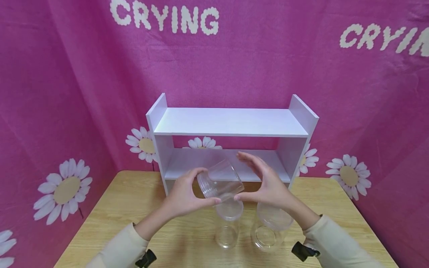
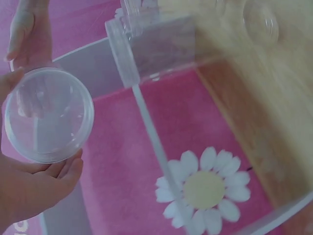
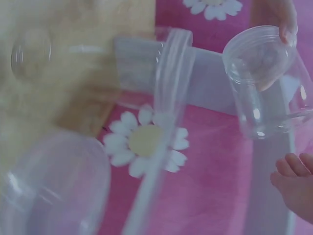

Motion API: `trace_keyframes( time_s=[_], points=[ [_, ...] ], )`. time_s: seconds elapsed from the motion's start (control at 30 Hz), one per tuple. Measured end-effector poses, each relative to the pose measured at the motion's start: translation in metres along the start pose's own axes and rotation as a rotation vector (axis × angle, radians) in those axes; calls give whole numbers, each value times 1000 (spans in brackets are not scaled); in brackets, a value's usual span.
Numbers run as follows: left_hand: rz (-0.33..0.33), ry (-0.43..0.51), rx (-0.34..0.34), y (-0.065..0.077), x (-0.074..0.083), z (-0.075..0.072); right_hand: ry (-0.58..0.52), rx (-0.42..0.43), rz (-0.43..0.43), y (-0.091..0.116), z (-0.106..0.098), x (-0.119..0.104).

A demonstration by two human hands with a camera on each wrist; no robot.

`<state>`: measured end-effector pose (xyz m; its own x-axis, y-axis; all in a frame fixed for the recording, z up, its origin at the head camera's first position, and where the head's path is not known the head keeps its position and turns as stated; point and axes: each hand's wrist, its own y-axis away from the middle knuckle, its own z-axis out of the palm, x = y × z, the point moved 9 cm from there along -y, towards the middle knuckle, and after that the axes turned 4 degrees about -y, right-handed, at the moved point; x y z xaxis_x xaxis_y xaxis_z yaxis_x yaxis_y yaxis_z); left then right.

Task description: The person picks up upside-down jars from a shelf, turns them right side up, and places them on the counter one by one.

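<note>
My left hand [image 1: 187,193] holds a clear plastic jar [image 1: 221,180] tilted on its side above the table, thumb below and fingers at its ridged round end. In the left wrist view that end of the jar [image 2: 49,115] faces the camera between the thumb and fingers of the left hand [image 2: 39,191]. My right hand [image 1: 266,182] is spread around the jar's other end, its thumb tip close to the base and its fingers off the wall. The right wrist view has the right hand [image 3: 296,183] beside the jar [image 3: 266,83], fingers loosely bent.
Two more clear jars, a narrower one [image 1: 227,229] and a wider one [image 1: 268,232], stand upright with lids on the wooden table [image 1: 187,238], below the hands. Behind them is a white two-tier shelf [image 1: 231,121], backed by a pink curtain [image 1: 234,74].
</note>
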<state>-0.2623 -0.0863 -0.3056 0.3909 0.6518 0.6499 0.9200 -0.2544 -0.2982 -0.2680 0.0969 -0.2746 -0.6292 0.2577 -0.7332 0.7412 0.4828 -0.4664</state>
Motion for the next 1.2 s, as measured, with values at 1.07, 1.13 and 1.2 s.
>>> trace_keyframes(
  time_s=[1.07, 1.13, 1.2],
  points=[
    [270, -156, 30, -3, 34, -16, 757, 18, -310, -12, 31, -50],
    [280, -92, 30, -4, 31, -18, 692, 26, -265, -12, 25, -47],
    [285, -29, 31, -4, 27, -20, 601, 32, -213, -13, 20, -43]
  ],
)
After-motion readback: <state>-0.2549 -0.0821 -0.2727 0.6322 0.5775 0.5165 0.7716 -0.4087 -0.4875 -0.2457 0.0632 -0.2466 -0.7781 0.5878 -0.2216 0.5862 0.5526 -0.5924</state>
